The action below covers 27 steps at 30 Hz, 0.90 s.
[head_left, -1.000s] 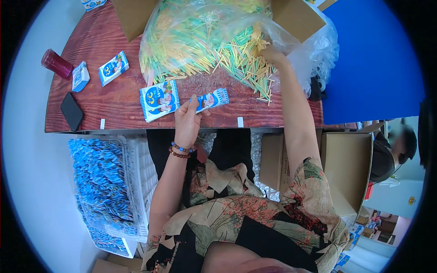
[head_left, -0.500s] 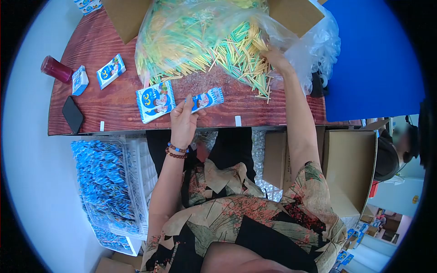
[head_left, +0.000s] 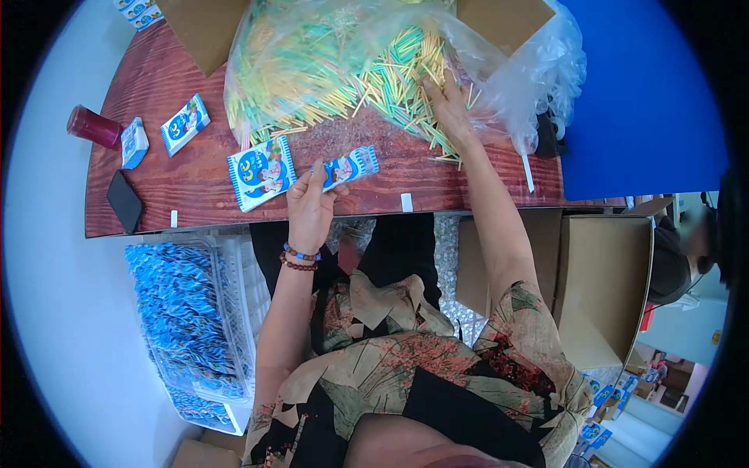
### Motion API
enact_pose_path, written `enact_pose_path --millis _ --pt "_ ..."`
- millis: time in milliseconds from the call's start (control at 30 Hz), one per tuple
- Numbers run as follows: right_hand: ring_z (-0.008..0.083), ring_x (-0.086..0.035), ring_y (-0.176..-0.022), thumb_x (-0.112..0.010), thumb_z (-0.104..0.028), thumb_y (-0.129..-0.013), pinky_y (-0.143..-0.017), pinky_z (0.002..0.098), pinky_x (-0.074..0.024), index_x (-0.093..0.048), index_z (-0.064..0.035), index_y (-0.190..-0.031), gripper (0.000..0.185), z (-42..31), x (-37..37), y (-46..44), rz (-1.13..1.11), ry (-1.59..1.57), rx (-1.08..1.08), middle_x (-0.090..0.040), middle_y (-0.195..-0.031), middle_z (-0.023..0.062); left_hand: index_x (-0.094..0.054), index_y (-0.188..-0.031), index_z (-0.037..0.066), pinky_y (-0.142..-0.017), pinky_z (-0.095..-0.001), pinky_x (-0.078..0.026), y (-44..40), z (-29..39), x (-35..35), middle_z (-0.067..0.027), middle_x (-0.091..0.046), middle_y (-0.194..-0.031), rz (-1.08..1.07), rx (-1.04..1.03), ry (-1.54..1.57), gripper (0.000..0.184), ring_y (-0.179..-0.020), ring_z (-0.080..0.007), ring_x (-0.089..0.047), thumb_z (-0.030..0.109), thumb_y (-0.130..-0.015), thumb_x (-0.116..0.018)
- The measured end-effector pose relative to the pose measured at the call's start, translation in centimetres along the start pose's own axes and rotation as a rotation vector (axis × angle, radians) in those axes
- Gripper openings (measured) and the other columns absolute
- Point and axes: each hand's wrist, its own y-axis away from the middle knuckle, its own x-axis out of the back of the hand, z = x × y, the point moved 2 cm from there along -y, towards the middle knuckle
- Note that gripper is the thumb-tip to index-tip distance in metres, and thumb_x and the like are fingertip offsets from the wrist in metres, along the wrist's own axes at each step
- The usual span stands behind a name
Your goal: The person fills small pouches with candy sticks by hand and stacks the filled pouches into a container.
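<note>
My left hand, with beaded bracelets at the wrist, pinches a small blue-and-white printed packet just above the table's front edge. Against its left side lies a larger packet of the same colours, flat on the wood. My right hand reaches into a heap of thin pastel sticks, yellow, green and pink. Its fingers are curled down around some sticks, and a few poke out on its right side; the fingertips are partly hidden. The heap spills from a large clear plastic bag.
On the left are another packet, a stack of packets, a dark red cup and a black phone-like slab. Below stands a clear bin full of blue packets. An open cardboard box sits at right, near another person.
My right hand has moved left and slightly down across the sticks. A white strip now shows hanging below the bag at right. My left hand keeps its hold on the packet.
</note>
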Motion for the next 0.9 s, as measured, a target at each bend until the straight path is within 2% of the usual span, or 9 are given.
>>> enact_pose_path --millis 133,200,333,400,433,500,533,633,900 --pt "0.0257 -0.045 -0.114 -0.046 -0.032 -0.096 -0.107 0.0461 -0.0116 -0.053 -0.0106 -0.12 0.033 0.2 0.3 -0.3 -0.077 -0.188 -0.036 -0.062 -0.109 0.0086 -0.064 -0.091 0.002 -0.069 -0.032 -0.05 0.0 0.1 -0.3 -0.0075 -0.066 -0.087 0.003 -0.015 0.005 0.024 -0.071 -0.0146 -0.059 0.02 -0.098 -0.051" --pt "0.0315 -0.045 -0.122 -0.045 -0.033 -0.095 -0.109 0.0542 -0.0046 -0.044 -0.004 -0.124 0.041 0.4 0.2 -0.2 -0.023 -0.063 0.057 -0.061 -0.114 0.0159 -0.064 -0.09 0.003 -0.07 -0.032 -0.05 0.0 0.1 -0.2 -0.0073 -0.066 -0.086 0.025 -0.005 0.014 0.023 -0.071 -0.0149 -0.059 0.02 -0.098 -0.051" --pt "0.0306 -0.049 -0.119 -0.044 -0.032 -0.095 -0.109 0.0538 -0.0058 -0.045 -0.0024 -0.122 0.04 0.8 0.3 -0.4 -0.088 0.153 0.051 -0.062 -0.112 0.0182 -0.063 -0.087 0.003 -0.071 -0.0323 -0.049 -0.1 -0.1 -0.2 -0.0072 -0.065 -0.086 0.011 -0.011 0.044 0.024 -0.071 -0.0153 -0.058 0.021 -0.098 -0.051" --pt "0.0247 -0.056 -0.108 -0.039 -0.028 -0.099 -0.103 0.0366 -0.033 -0.053 0.0002 -0.112 0.034 -1.0 1.0 -0.5 0.055 -0.225 0.099 -0.063 -0.108 0.0125 -0.063 -0.085 0.004 -0.071 -0.0328 -0.049 -0.1 0.1 0.0 -0.0065 -0.064 -0.085 0.002 0.006 0.038 0.025 -0.072 -0.015 -0.058 0.023 -0.098 -0.051" --pt "0.0247 -0.056 -0.108 -0.039 -0.028 -0.099 -0.103 0.0366 -0.033 -0.053 0.0002 -0.112 0.034 -2.2 1.0 -0.5 0.049 -0.231 0.101 -0.063 -0.108 0.0125 -0.063 -0.085 0.004 -0.071 -0.0328 -0.049 -0.1 0.1 0.4 -0.0065 -0.064 -0.085 0.01 0.002 0.036 0.025 -0.072 -0.015 -0.058 0.023 -0.098 -0.051" --pt "0.0266 -0.057 -0.107 -0.037 -0.024 -0.1 -0.104 0.0384 -0.0327 -0.054 0.0044 -0.106 0.034 -4.5 1.1 0.1 -0.084 -0.929 0.005 -0.064 -0.102 0.0152 -0.062 -0.085 0.006 -0.071 -0.0332 -0.049 -0.5 -0.3 0.9 -0.006 -0.063 -0.084 -0.03 0.002 0.122 0.026 -0.073 -0.015 -0.058 0.025 -0.098 -0.051" --pt "0.0299 -0.057 -0.107 -0.034 -0.02 -0.101 -0.101 0.0403 -0.0359 -0.056 0.0051 -0.1 0.033 -6.5 1.0 0.9 -0.036 -1.054 -0.048 -0.065 -0.096 0.0164 -0.062 -0.085 0.006 -0.071 -0.0332 -0.049 -0.6 -0.3 0.7 -0.006 -0.063 -0.084 -0.03 0.004 0.121 0.026 -0.073 -0.015 -0.058 0.025 -0.098 -0.051" --pt "0.0329 -0.055 -0.112 -0.035 -0.021 -0.101 -0.103 0.0427 -0.0341 -0.056 0.0039 -0.098 0.033 -10.6 -0.2 3.5 -0.066 -1.381 -0.085 -0.065 -0.097 0.0168 -0.061 -0.084 0.007 -0.072 -0.0334 -0.049 -0.6 -0.1 0.5 -0.0056 -0.063 -0.083 0.021 0.018 0.127 0.026 -0.074 -0.0149 -0.058 0.027 -0.098 -0.051" --pt "0.0367 -0.048 -0.122 -0.038 -0.022 -0.099 -0.106 0.05 -0.0277 -0.046 -0.0049 -0.102 0.019 -16.6 -2.5 6.6 0.049 -1.508 0.124 -0.063 -0.106 0.0197 -0.061 -0.082 0.008 -0.069 -0.0319 -0.048 -0.3 0.1 0.0 -0.0047 -0.062 -0.081 0.048 -0.035 0.103 0.026 -0.072 -0.0136 -0.055 0.026 -0.098 -0.05"
